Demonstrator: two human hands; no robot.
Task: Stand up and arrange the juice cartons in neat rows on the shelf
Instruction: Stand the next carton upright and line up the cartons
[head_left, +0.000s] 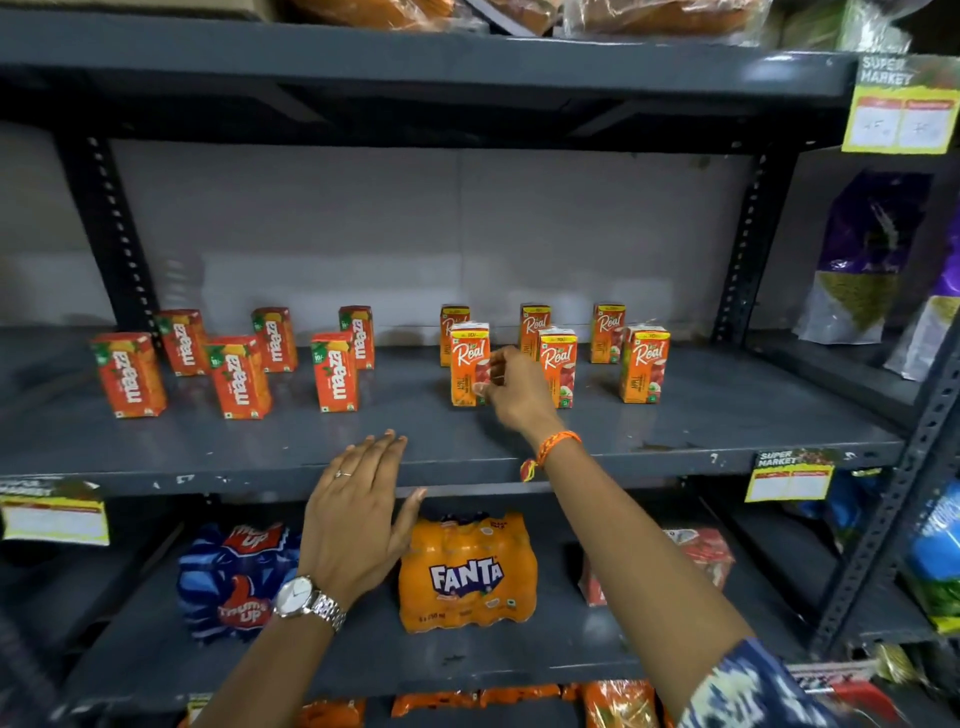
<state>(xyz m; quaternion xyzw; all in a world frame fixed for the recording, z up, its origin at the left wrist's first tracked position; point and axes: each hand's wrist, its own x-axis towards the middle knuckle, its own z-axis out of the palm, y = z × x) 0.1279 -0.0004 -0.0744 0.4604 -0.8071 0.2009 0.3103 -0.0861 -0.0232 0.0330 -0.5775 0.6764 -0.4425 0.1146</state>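
A grey metal shelf (675, 436) carries twelve upright cartons. Nearest, the left hand (358, 514) hovers flat, grip wide and empty, at 6 o'clock. Further in, the right hand (511, 387) pinches a Real carton (467, 364) at centre; best nudge it square with its front-row neighbours. Maaza cartons (239, 376) stand loosely at 9 o'clock.

price tags (901, 124) blurred, top-shelf goods (665, 15) cropped

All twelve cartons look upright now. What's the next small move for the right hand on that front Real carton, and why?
Probably let the right hand nudge the front-left Real carton squarely in front of the rear Real carton behind it, then let go. Its fingers are on the carton's right edge, and it stands slightly right of that one.
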